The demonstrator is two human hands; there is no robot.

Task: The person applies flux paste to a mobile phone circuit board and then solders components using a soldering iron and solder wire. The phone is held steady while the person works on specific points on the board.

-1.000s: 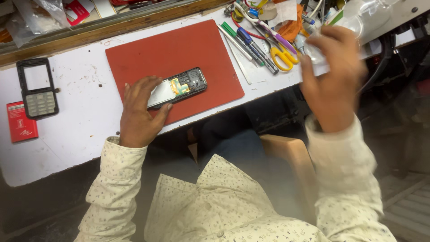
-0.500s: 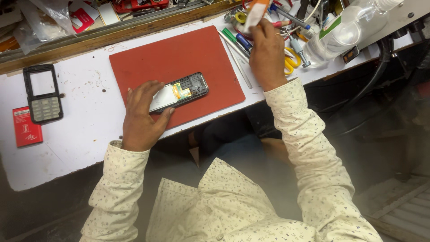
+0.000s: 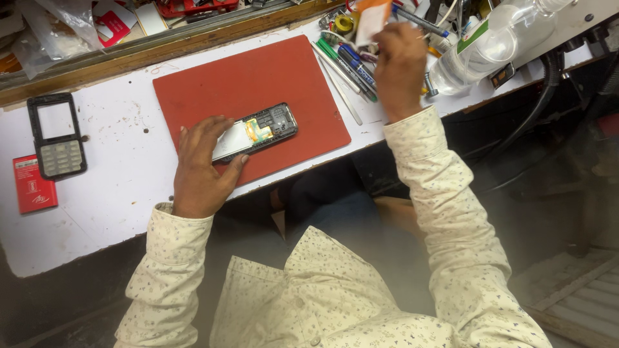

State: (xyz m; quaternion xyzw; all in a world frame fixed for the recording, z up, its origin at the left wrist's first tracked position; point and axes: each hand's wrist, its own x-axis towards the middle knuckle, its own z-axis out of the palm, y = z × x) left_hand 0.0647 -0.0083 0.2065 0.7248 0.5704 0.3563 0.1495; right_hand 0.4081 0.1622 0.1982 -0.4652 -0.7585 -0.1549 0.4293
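Head view, looking down on a white tabletop (image 3: 122, 187), scuffed and spotted. A red mat (image 3: 258, 84) lies on it; everything below is placed relative to that mat.

Opened phone (image 3: 258, 131): lies on the near half of the mat, long axis tilted, dark frame end toward the mat's right side, pale metal panel end toward the left. Inner parts exposed, with a small yellow-orange piece near the middle.

Left hand (image 3: 201, 169): at the mat's near-left edge, fingers spread and curled over the pale end of the phone, thumb against its near side. It pins the phone flat to the mat. Sleeve is cream with a small dark print.

Right hand (image 3: 398, 67): raised beyond the mat's right edge, above the clutter there. Fingers are bunched and pinch a small orange-and-white piece (image 3: 371, 19) at their tips; what kind of thing it is cannot be told.

Right of the mat: a row of pens and slim tools (image 3: 345, 64), green and blue, lying just beside the mat's edge, partly under the right hand. Farther right, a clear plastic bottle (image 3: 490, 45) lies on its side.

Left of the mat, well apart from it: a black phone front cover with keypad (image 3: 58, 135), face up, screen window open to the tabletop. Near that, closer to the tabletop's left end, a small flat red packet (image 3: 32, 185).

Beyond the mat's far edge: a wooden ledge (image 3: 129, 55) runs along the tabletop, with plastic bags and red items behind it.
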